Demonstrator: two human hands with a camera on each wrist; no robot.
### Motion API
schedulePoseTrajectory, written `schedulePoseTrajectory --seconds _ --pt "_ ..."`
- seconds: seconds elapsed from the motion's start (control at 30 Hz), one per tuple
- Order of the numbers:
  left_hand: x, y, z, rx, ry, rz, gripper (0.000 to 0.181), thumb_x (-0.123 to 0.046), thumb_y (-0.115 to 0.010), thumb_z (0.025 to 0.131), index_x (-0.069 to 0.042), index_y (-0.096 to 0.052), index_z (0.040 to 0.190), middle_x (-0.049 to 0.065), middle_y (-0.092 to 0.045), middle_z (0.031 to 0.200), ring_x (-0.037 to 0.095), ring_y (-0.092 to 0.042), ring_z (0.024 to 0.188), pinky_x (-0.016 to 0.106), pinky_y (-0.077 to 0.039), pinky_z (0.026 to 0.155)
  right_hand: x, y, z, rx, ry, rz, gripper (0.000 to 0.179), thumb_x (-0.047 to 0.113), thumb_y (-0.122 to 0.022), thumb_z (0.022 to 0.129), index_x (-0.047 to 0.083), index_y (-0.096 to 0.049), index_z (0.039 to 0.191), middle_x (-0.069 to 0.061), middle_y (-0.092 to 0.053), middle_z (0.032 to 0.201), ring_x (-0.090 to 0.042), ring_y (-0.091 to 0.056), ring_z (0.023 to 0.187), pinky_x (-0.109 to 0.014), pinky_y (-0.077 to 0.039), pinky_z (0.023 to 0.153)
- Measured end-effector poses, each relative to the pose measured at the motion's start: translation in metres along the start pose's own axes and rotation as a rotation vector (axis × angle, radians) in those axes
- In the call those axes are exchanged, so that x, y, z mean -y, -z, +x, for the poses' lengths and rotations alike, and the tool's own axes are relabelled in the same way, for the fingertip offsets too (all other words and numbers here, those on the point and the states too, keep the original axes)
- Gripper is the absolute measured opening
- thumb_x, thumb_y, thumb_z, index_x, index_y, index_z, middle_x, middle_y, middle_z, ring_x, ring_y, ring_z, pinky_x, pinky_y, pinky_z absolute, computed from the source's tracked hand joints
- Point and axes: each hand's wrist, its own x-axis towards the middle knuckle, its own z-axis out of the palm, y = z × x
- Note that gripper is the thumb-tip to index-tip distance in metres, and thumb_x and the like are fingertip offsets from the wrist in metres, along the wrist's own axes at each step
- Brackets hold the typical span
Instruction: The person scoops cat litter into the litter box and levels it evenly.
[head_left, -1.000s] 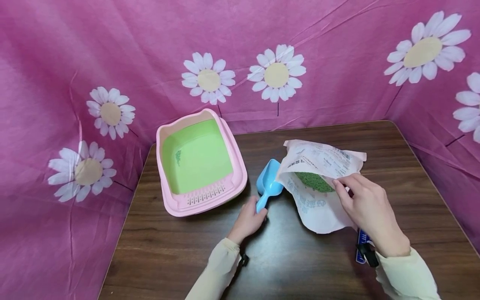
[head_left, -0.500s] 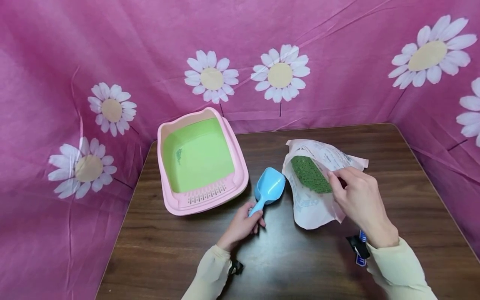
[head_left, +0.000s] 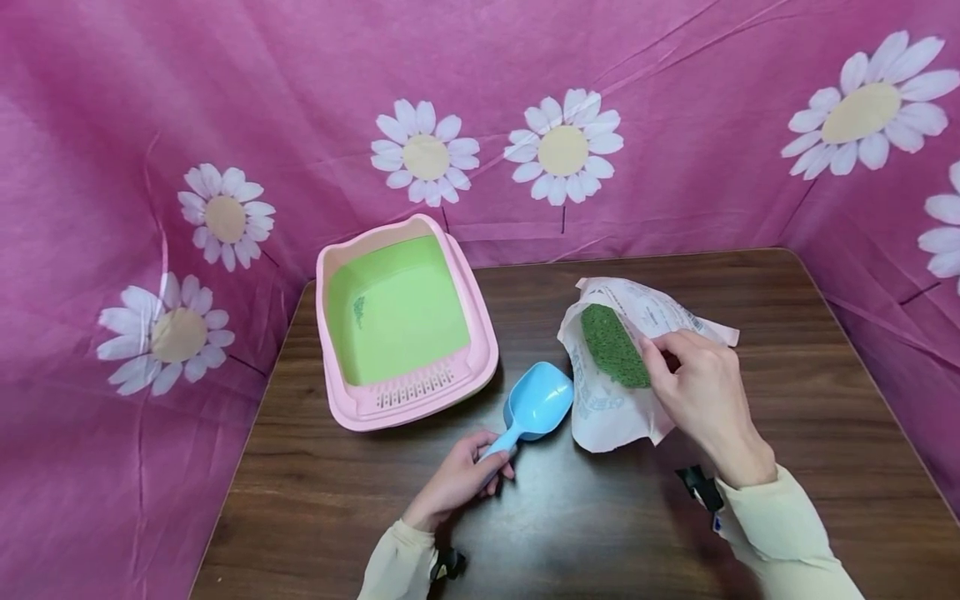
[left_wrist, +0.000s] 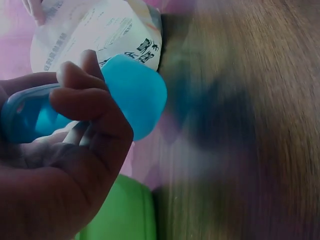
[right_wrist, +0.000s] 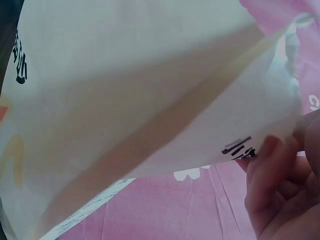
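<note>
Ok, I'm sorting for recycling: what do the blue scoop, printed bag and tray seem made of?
Blue scoop: probably glossy plastic; a bright highlight shows inside it.
Printed bag: thin, dull plastic film or paper, can't tell which; it bends softly and looks slightly translucent.
Tray: likely rigid plastic, semi-gloss; smooth, even colour and moulded perforations.
</note>
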Motion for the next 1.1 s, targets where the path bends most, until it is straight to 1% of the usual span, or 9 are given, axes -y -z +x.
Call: schedulePoseTrajectory --seconds 0.13,0.27,0.43,0.57,0.63,0.73,0.8,0.9,1.1 --pt "-0.001 0.001 -0.008 0.0 0.016 0.015 0.03 -0.013 -0.057 0.095 0.01 -0.053 0.114 0.0 -0.066 0.074 0.007 -0.044 0.049 0.017 -0.035 0.044 0.0 0.002 0.001 0.005 0.01 -0.01 0.01 0.004 -0.068 0.08 0.002 -0.07 0.071 -0.006 -0.063 0.062 -0.015 -0.05 0.051 -0.022 -0.034 0.05" --pt "-0.003 0.006 -0.017 0.024 0.029 0.009 0.028 -0.012 -0.057 0.095 0.011 -0.053 0.112 -0.002 -0.064 0.073 0.007 -0.043 0.05 0.017 -0.035 0.045 -0.001 0.005 0.001 0.007 0.028 -0.016 0.011 0.005 -0.067 0.08 0.002 -0.07 0.07 -0.005 -0.063 0.062 -0.017 -0.051 0.051 -0.025 -0.035 0.049" --pt "-0.008 0.02 -0.031 0.078 -0.016 0.074 0.028 -0.009 -0.055 0.095 0.014 -0.053 0.11 -0.001 -0.063 0.073 0.005 -0.043 0.051 0.017 -0.036 0.046 -0.002 0.011 0.003 0.045 0.049 -0.058 0.011 0.005 -0.068 0.082 0.002 -0.07 0.071 -0.007 -0.064 0.064 -0.017 -0.052 0.05 -0.028 -0.036 0.049" --pt "-0.015 0.035 -0.043 0.139 -0.057 0.118 0.028 -0.013 -0.055 0.097 0.013 -0.055 0.11 -0.001 -0.062 0.073 0.004 -0.044 0.051 0.016 -0.036 0.046 -0.002 0.016 0.004 0.079 0.05 -0.09 0.01 0.005 -0.069 0.081 0.004 -0.068 0.071 -0.005 -0.062 0.064 -0.015 -0.049 0.051 -0.029 -0.035 0.047" --pt "-0.019 0.041 -0.048 0.176 -0.073 0.079 0.03 -0.014 -0.055 0.097 0.012 -0.054 0.112 -0.002 -0.061 0.073 0.003 -0.044 0.051 0.016 -0.036 0.045 -0.002 0.018 0.004 0.088 0.053 -0.102 0.011 0.006 -0.07 0.081 0.005 -0.067 0.071 -0.004 -0.06 0.063 -0.013 -0.046 0.05 -0.03 -0.035 0.046" --pt "-0.026 0.045 -0.054 0.24 -0.126 -0.012 0.03 -0.011 -0.051 0.098 0.015 -0.05 0.112 -0.003 -0.061 0.071 0.001 -0.043 0.05 0.015 -0.033 0.043 -0.002 0.02 0.003 0.098 0.067 -0.122 0.014 0.008 -0.07 0.081 0.008 -0.063 0.069 -0.002 -0.054 0.061 -0.012 -0.043 0.049 -0.03 -0.034 0.044" --pt "-0.031 0.043 -0.057 0.285 -0.14 -0.09 0.033 -0.009 -0.05 0.098 0.019 -0.047 0.114 -0.003 -0.061 0.07 0.0 -0.043 0.049 0.015 -0.031 0.042 -0.002 0.021 0.003 0.103 0.081 -0.131 0.017 0.009 -0.07 0.082 0.01 -0.061 0.067 -0.001 -0.051 0.06 -0.011 -0.04 0.048 -0.03 -0.032 0.043" --pt "-0.038 0.036 -0.054 0.328 -0.135 -0.133 0.033 -0.008 -0.048 0.097 0.021 -0.046 0.114 -0.004 -0.061 0.069 -0.001 -0.042 0.047 0.013 -0.031 0.04 -0.003 0.021 0.002 0.106 0.098 -0.143 0.019 0.01 -0.069 0.082 0.011 -0.058 0.065 -0.001 -0.048 0.058 -0.01 -0.038 0.047 -0.029 -0.031 0.042" --pt "-0.05 0.01 -0.032 0.33 -0.011 -0.146 0.033 -0.014 -0.048 0.097 0.011 -0.049 0.119 -0.003 -0.056 0.066 0.001 -0.042 0.044 0.012 -0.035 0.04 -0.001 0.022 0.002 0.117 0.094 -0.168 0.022 0.011 -0.068 0.083 0.01 -0.056 0.065 -0.002 -0.048 0.058 -0.013 -0.039 0.045 -0.029 -0.028 0.041"
